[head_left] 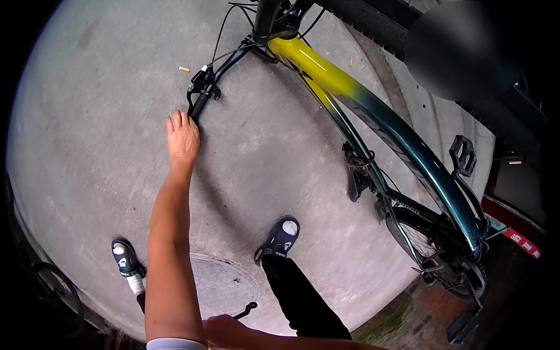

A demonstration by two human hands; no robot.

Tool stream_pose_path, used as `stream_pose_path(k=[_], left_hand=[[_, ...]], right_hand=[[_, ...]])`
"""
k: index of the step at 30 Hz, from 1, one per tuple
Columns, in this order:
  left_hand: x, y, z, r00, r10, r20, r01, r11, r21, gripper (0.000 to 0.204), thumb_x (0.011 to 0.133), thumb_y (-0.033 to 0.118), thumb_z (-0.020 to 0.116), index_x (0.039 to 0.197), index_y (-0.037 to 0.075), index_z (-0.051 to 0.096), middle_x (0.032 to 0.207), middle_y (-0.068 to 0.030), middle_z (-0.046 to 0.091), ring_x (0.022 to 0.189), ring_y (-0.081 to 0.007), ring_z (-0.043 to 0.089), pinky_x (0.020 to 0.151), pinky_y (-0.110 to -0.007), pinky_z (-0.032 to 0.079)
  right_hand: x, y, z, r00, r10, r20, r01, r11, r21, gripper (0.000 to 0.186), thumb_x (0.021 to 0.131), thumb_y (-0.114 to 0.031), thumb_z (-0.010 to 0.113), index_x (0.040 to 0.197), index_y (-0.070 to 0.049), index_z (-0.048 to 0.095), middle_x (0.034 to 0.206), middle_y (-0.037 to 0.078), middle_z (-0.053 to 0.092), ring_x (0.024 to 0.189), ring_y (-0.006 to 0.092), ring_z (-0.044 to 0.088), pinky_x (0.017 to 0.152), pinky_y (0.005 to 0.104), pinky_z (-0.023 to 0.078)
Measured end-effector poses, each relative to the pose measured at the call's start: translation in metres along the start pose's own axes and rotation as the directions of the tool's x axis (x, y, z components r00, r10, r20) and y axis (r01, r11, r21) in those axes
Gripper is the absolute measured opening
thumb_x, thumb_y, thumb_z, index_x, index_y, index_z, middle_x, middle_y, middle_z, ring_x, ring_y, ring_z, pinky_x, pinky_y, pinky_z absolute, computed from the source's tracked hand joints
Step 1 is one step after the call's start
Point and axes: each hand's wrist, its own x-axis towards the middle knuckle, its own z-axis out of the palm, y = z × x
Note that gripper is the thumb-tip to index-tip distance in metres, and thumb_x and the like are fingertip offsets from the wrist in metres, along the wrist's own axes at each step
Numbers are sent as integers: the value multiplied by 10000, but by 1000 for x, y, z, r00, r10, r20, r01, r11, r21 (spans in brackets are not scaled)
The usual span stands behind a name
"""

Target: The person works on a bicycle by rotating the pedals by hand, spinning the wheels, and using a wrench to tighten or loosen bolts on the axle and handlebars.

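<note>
My left hand (183,137) reaches forward, back of the hand up, and its fingers bend over the end of a black handlebar grip (199,107). Just beyond it are a brake lever (190,98) and cables. The handlebar joins a bicycle whose thick frame (326,73) fades from glossy yellow to dark green. At the lower edge, my right hand (226,331) is closed, partly hidden behind my left forearm. A dark tool with a hooked, wrench-like end (248,309) sticks out of it; its other end is hidden.
Black pedals (463,155) jut out at the right, near the spoked wheel (429,248). A knobbly tyre (373,26) crosses the top. My sandalled feet stand on grey concrete (111,157), beside a round cover (224,281). A red strip (518,238) lies far right.
</note>
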Motion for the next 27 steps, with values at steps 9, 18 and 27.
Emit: stream_pose_path(k=[9, 18, 27], left_hand=[[-75, -97, -102, 940, -201, -275, 56, 888, -457, 873, 836, 306, 759, 1490, -21, 282, 1504, -257, 330, 1349, -389, 390, 1090, -484, 337], [-375, -259, -255, 891, 366, 269, -100, 737, -668, 645, 856, 265, 710, 1383, 2, 445, 1435, -288, 400, 1074, -455, 603, 889, -473, 524], [-467, -465, -228, 364, 185, 913, -224, 969, -107, 518, 881, 498, 599, 1154, 65, 683, 1220, -231, 644, 1118, -367, 634, 965, -443, 513]], right_hand=[[7, -6, -45, 924, 24, -381, 48, 983, 178, 253, 919, -261, 580, 945, -9, 580, 806, 201, 663, 788, 409, 666, 682, 515, 518], [-62, -13, -18, 236, 423, -875, 85, 888, 452, 221, 910, -247, 642, 926, -46, 552, 756, 175, 625, 738, 387, 640, 619, 462, 472], [-289, -71, 147, -148, 688, -710, -147, 695, 704, 309, 907, -360, 633, 901, -52, 614, 806, 192, 667, 798, 396, 657, 689, 490, 512]])
